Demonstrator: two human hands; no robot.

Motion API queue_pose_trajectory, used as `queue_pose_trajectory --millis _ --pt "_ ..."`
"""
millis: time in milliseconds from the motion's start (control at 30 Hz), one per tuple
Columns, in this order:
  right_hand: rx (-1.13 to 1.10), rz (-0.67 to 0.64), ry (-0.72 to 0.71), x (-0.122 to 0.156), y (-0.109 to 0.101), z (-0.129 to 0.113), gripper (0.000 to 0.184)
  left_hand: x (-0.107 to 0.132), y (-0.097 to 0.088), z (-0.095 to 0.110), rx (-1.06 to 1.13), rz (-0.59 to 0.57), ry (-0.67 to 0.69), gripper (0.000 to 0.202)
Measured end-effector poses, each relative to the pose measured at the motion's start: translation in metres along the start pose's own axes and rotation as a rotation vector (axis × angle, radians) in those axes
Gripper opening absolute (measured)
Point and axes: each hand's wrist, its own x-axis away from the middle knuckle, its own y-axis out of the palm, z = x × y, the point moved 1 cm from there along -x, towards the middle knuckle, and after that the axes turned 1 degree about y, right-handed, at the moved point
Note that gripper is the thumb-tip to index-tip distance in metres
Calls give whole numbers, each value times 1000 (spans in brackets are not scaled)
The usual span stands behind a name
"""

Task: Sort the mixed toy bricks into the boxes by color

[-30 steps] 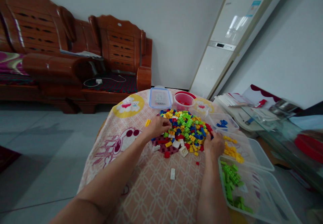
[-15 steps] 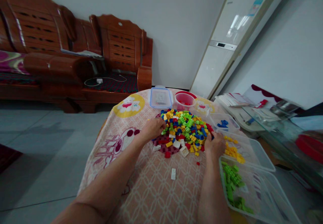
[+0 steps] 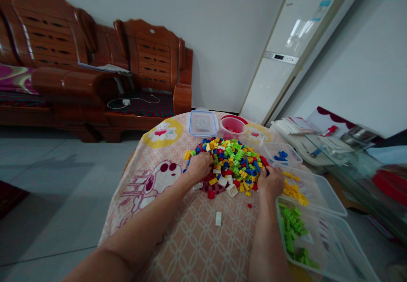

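Note:
A heap of toy building bricks (image 3: 237,157) in yellow, green, blue, red and white lies on a dark red patterned patch of the tablecloth. My left hand (image 3: 201,166) is at the heap's left side, its fingers curled in among the bricks; the fingertips and anything in them are hidden. At the right edge, my right hand (image 3: 271,182) touches the bricks, with thumb and fingers apart. A white brick (image 3: 218,219) lies alone nearer to me. One red brick (image 3: 211,194) and a small red piece (image 3: 249,205) lie before the heap.
Clear tubs with green bricks (image 3: 292,224), yellow bricks (image 3: 295,191) and blue bricks (image 3: 281,156) stand along the right. A blue-rimmed box (image 3: 203,124) and a round tub (image 3: 233,126) with red bricks are at the back. Beyond them is a wooden bench (image 3: 155,57).
My left hand has moved right, further over the heap, uncovering yellow and blue bricks at its left edge. My right hand stays in nearly the same place.

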Motion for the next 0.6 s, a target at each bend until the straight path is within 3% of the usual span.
queue_pose_trajectory --millis 333,600 --pt "21 -19 5 -1 -1 0 32 -2 7 -1 21 20 7 22" --pt "31 -30 -20 -2 -5 -3 32 0 -8 -18 189 95 -68 16"
